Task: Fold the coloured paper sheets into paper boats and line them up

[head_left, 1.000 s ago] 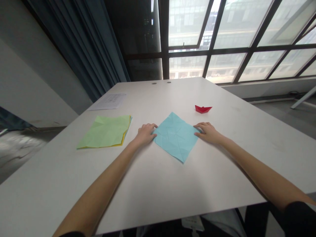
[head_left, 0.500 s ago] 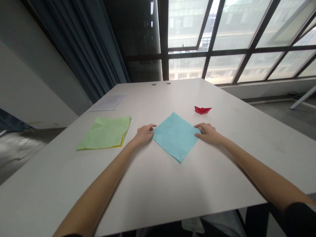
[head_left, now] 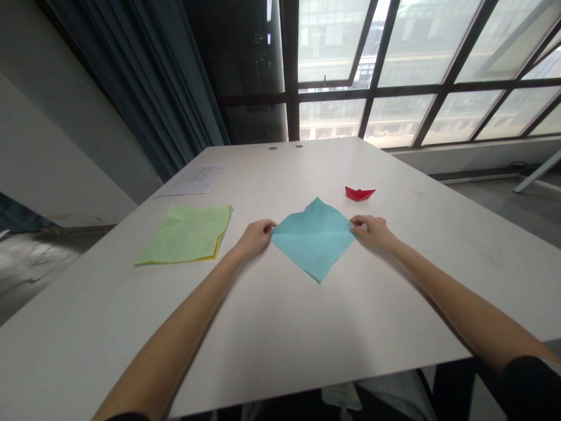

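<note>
Head view — a light blue sheet [head_left: 313, 245] pinched at both side corners.
On the white table [head_left: 272, 339], in front of the person, the sheet lies turned like a diamond, one corner pointing back toward the body. The left hand [head_left: 256, 235] grips its left corner between thumb and fingers, and the right hand [head_left: 373, 230] does the same at the right; a faint crease runs across between them, and the far edges ripple upward. The step in hand looks like handling the sheet by opposite corners — the next move seems to call for even, light tension, since thin paper could buckle. Just beyond the right hand sits a red paper boat [head_left: 359, 195]; left of the left hand lies a green sheet [head_left: 186, 234], with yellow paper [head_left: 218, 248] showing beneath.
</note>
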A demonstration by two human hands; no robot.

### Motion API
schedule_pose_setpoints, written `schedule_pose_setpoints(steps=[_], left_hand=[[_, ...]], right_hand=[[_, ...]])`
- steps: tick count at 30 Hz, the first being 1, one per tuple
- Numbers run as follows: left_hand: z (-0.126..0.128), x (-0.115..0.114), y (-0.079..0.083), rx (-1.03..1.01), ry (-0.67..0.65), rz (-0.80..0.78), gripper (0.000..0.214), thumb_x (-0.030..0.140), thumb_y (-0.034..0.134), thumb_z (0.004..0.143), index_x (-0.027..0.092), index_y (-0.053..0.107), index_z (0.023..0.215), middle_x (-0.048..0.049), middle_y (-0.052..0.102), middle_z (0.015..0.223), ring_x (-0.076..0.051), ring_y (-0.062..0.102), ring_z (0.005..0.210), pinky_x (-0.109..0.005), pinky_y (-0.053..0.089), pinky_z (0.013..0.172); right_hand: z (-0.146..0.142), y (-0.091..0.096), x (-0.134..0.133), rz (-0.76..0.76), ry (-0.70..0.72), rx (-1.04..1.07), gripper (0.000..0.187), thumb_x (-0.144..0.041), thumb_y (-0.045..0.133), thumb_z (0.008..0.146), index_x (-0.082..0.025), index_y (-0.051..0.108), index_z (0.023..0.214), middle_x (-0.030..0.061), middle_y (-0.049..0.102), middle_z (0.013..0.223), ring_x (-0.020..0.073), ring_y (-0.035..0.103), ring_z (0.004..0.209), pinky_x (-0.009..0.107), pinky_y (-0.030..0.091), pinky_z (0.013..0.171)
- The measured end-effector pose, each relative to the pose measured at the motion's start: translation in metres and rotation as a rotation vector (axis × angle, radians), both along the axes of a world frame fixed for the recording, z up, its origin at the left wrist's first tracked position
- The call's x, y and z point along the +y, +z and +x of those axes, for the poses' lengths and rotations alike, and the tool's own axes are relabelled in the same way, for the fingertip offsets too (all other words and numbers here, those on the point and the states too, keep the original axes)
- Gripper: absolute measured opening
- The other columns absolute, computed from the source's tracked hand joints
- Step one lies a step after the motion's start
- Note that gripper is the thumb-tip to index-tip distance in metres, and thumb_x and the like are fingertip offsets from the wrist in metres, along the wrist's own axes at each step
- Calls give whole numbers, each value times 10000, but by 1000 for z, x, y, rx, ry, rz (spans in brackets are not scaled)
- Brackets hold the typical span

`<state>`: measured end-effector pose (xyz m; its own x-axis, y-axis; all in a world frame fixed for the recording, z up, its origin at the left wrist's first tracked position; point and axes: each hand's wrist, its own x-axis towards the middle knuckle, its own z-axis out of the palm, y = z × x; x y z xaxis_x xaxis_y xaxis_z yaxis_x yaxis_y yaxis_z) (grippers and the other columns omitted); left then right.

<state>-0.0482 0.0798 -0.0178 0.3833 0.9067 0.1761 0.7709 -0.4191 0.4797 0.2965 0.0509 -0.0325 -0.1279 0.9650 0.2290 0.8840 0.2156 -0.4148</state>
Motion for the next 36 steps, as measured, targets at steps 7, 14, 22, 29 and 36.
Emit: schedule_pose_setpoints(steps=[7,14,22,29,36], left_hand=[[8,-6,-2,-15,-63,4,268,127,439,694,171,645,860,-31,658,816,-157,576,768,-262,433,737],[13,-7,-5,-5,-65,67,286,99,423,698,193,651,845,-22,662,878,-160,579,842,-304,424,821],[18,-14,1,61,-34,190,244,139,443,741,184,598,925,-54,609,982,-182,548,904,-351,381,855],[42,-45,12,257,-332,294,263,300,413,830,177,548,1019,-103,547,1023,-221,497,956,-361,370,861],[54,-52,0,265,-490,185,343,377,423,852,186,542,1111,-105,551,1110,-230,501,1033,-366,391,896]], right_hand=[[-16,-5,-6,241,46,-98,505,-303,504,762,-204,430,1251,143,522,1232,315,453,1122,485,292,896],[-31,-6,-4,359,134,68,706,-289,490,764,-155,170,1379,175,379,1351,290,383,1214,468,324,954],[-41,5,-12,294,94,239,500,-237,459,778,-196,359,1266,87,581,1036,224,548,945,367,417,848],[-41,6,-14,358,139,206,296,-184,417,794,-194,544,1062,78,590,922,214,551,863,343,431,800],[-40,9,-20,390,382,136,218,-120,485,704,-205,605,865,68,555,937,207,538,887,363,417,810]])
